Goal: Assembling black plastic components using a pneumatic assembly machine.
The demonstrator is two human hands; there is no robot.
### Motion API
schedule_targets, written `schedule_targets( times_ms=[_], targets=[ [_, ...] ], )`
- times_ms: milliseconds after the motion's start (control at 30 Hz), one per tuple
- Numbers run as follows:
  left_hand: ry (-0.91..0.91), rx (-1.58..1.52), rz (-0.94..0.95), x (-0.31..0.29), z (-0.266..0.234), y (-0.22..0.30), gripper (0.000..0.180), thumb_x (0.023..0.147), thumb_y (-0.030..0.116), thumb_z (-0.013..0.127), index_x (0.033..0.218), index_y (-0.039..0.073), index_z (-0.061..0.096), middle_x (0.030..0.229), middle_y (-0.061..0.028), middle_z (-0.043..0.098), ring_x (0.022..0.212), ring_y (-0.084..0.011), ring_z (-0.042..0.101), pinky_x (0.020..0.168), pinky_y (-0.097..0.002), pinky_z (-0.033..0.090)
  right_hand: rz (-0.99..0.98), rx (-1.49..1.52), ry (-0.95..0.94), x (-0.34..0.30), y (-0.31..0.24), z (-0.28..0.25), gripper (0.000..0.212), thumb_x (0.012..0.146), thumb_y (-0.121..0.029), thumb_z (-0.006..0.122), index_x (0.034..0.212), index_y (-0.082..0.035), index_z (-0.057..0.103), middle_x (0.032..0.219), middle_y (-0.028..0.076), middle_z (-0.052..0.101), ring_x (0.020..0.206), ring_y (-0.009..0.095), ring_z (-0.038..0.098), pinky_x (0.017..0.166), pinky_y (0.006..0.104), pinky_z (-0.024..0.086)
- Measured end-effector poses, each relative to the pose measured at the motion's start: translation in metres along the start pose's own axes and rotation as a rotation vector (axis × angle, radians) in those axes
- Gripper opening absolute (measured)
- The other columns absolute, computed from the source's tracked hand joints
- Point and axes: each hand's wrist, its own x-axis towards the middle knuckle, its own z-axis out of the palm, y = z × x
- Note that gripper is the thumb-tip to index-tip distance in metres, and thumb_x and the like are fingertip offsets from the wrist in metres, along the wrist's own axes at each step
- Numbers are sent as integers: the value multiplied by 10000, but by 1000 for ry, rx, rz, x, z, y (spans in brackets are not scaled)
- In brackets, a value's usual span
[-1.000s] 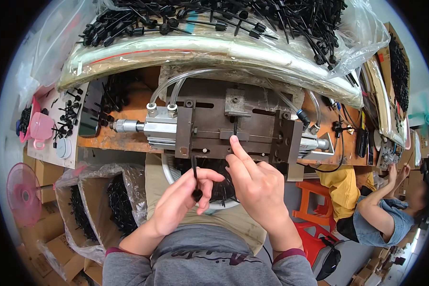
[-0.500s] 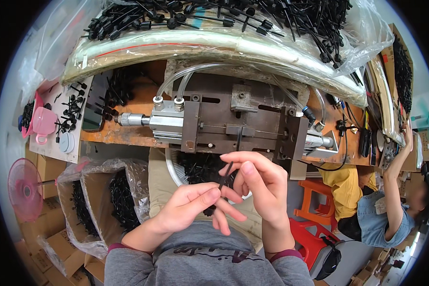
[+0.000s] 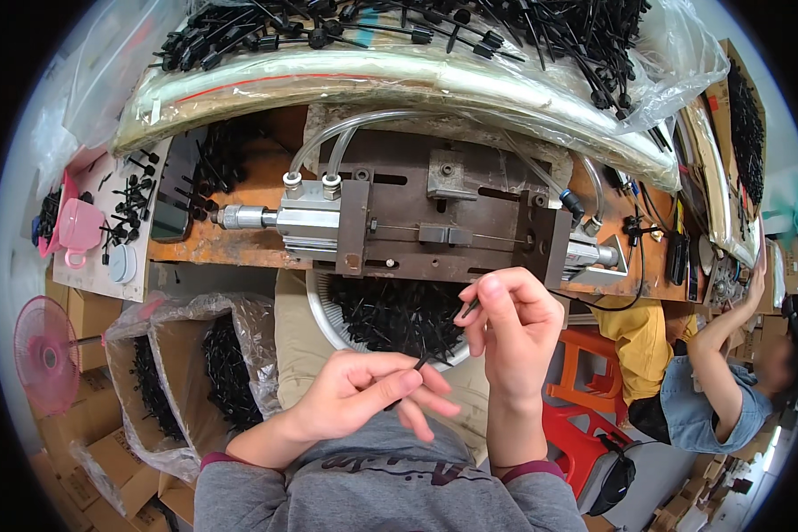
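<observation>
Between the thumb and fingers of my left hand [image 3: 368,390] is a thin black plastic stem [image 3: 421,362], its lower part hidden by the fingers. To the right and a little higher, my right hand [image 3: 514,328] pinches a small dark piece [image 3: 470,308], mostly covered by the fingertips. Both hands are over my lap, in front of a metal fixture [image 3: 426,262]. At its centre sits a small split clamp block [image 3: 444,235] with thin rods running to either side. A white basket [image 3: 323,321] full of black plastic parts [image 3: 395,319] lies just beyond my left hand.
Air cylinders [image 3: 310,232] with clear hoses [image 3: 332,129] flank the fixture. Behind it, a plastic-wrapped ledge [image 3: 399,82] bears piled black parts. Lined boxes [image 3: 173,372] and a pink fan [image 3: 47,355] stand left. At right, a co-worker [image 3: 714,399] sits near red stools [image 3: 579,452].
My right hand has moved right, away from my left hand, and now pinches a dark piece. The black stem that stuck out of the clamp block is gone from there. My left hand's stem has tilted.
</observation>
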Motion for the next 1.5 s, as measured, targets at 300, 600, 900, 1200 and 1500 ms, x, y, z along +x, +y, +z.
schedule_targets(
  times_ms=[300,600,900,1200,1500],
  targets=[
    [239,315,125,4,11,2,276,985,151,510,906,-53,680,824,-174,715,621,-189,699,523,-238,531,69,121,-58,-13,4,6,144,934,-85,608,862,39,614,709,110,647,489,92,585,425,195,439],
    [263,298,162,5,13,1,297,992,155,495,859,-50,664,779,-157,711,572,-179,685,490,-231,517,41,124,-72,-17,7,9,122,933,-54,601,861,43,616,711,77,633,497,81,581,426,192,425],
    [238,286,152,6,13,2,294,1002,160,473,861,-48,625,781,-163,706,573,-174,681,492,-235,516,-100,-7,-58,-22,11,12,84,920,-14,605,878,57,621,701,70,636,510,60,571,437,182,423],
    [212,177,125,9,13,-6,292,1017,174,437,886,-42,583,798,-193,698,582,-194,683,502,-241,514,-105,-16,-10,-23,16,13,56,903,-4,625,883,48,626,730,53,637,597,54,597,460,177,449],
    [-5,-79,40,12,-1,-7,401,1050,304,317,1002,-25,541,935,-257,684,616,-235,689,563,-267,522,71,155,-181,-12,18,-5,354,996,-236,482,1051,84,622,805,117,641,537,87,532,492,205,417]
  ],
)
